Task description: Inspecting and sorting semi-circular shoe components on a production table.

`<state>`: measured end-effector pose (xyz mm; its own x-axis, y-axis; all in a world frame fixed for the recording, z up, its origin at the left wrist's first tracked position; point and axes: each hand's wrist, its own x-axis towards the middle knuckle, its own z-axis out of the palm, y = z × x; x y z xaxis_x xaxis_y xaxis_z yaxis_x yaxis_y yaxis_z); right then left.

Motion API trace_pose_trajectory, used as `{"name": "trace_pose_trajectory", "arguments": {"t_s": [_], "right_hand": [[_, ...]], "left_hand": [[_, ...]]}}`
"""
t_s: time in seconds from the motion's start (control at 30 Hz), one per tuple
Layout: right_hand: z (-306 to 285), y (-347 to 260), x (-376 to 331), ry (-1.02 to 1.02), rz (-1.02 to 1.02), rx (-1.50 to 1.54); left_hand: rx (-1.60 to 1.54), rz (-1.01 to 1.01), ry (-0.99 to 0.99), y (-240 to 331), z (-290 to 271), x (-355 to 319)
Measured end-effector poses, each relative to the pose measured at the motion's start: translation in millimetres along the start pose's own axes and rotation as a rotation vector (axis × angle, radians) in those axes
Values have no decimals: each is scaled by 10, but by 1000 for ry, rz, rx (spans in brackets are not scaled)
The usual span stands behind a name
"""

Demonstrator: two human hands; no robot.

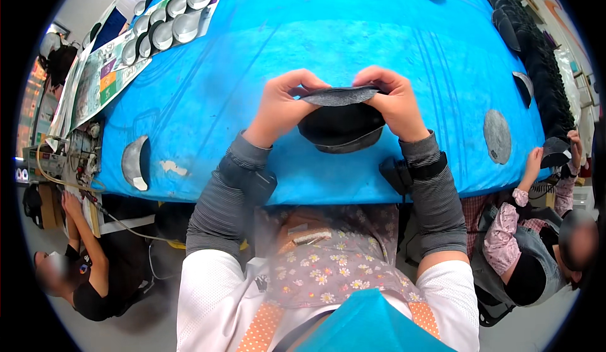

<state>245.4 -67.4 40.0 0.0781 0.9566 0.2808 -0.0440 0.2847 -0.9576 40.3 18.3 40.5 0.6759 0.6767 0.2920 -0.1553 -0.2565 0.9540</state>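
Observation:
Between my two hands is a black cupped piece with a grey felt-like flap (pixel 341 97) along its far edge. Its dark hollow (pixel 341 125) faces me, above the blue table cover. My left hand (pixel 284 106) pinches the flap's left end, thumb near the rim and fingers curled behind. At the other end my right hand (pixel 394 102) grips in the same way, thumb against the inner side. The curled fingertips are partly hidden by the piece. Both wrists wear dark bands over striped grey sleeves.
Silvery curved pieces (pixel 163 35) lie in rows on printed sheets at the far left. A grey curved piece (pixel 135 162) sits near the left front edge, and a flat grey oval (pixel 497 137) at right. Black pieces (pixel 505 30) line the right edge. Co-workers sit at both sides.

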Motion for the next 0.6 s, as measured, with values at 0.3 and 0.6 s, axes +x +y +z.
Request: {"name": "trace_pose_trajectory", "arguments": {"t_s": [0.3,0.6], "right_hand": [[40,36,22,-25,-90,-91],[26,16,32,-131,-119,-182]], "left_hand": [[6,46,-56,40,-50,-5],[51,137,-128,49,-85,20]]}}
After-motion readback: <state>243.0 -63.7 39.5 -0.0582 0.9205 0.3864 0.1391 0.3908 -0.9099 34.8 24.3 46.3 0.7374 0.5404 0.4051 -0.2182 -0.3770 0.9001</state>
